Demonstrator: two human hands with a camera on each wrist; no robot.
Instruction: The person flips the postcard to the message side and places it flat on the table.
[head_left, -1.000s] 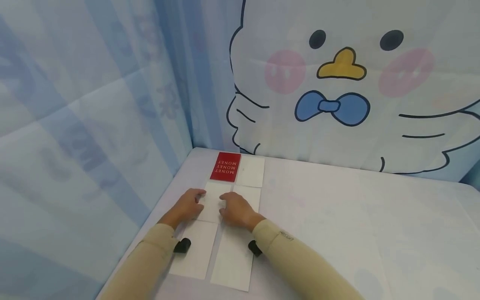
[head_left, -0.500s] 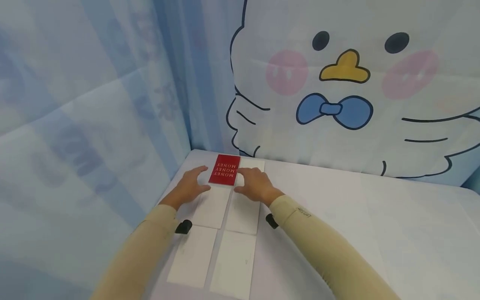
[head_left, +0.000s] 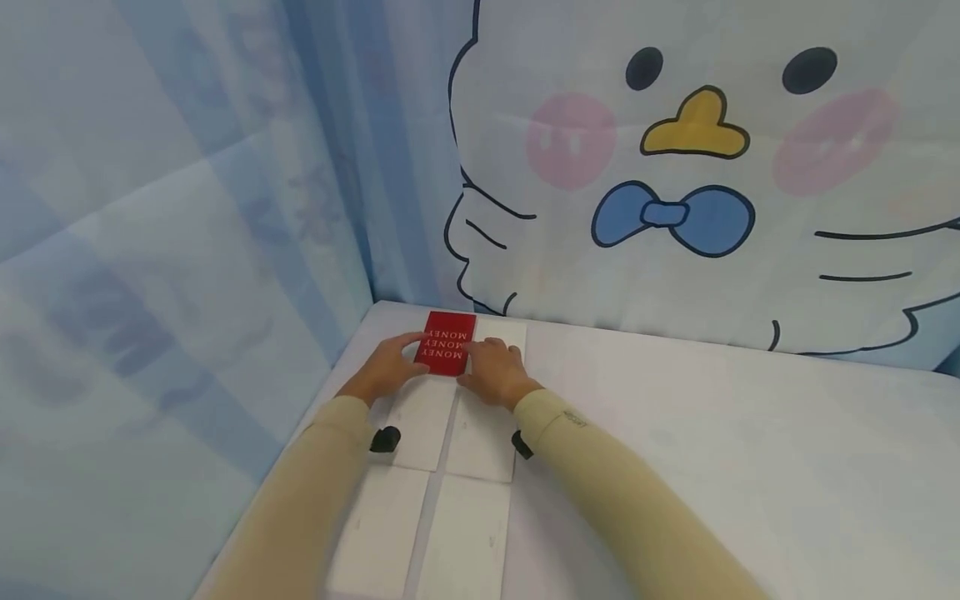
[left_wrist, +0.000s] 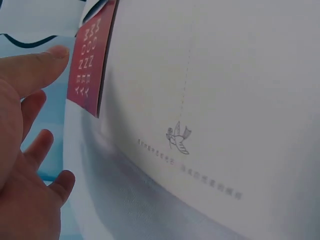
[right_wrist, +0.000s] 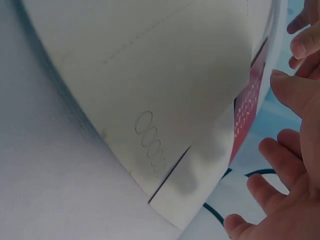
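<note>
At the table's far left corner lies a red card [head_left: 447,329] printed with rows of the word MONEY. My left hand [head_left: 385,368] is at its left edge, thumb and fingers spread. On the other side my right hand [head_left: 495,372] reaches to the card's right edge, fingers loosely bent. Whether either fingertip touches the card cannot be told. In the left wrist view, the thumb [left_wrist: 55,60] is close to the red card's edge. White cards lie in two columns, including a far white card [head_left: 504,331] beside the red one and a near-left white card [head_left: 381,533].
Small drawings mark the white cards: a bird [left_wrist: 179,139] on one and a chain of ovals [right_wrist: 151,142] on another. A pale cloth covers the table [head_left: 675,450]. Printed curtains [head_left: 570,267] rise at the back and left.
Both hands have moved forward from the second row of white cards to the red card. Over the last half second they have come closer together around it. The cards appear unmoved.
</note>
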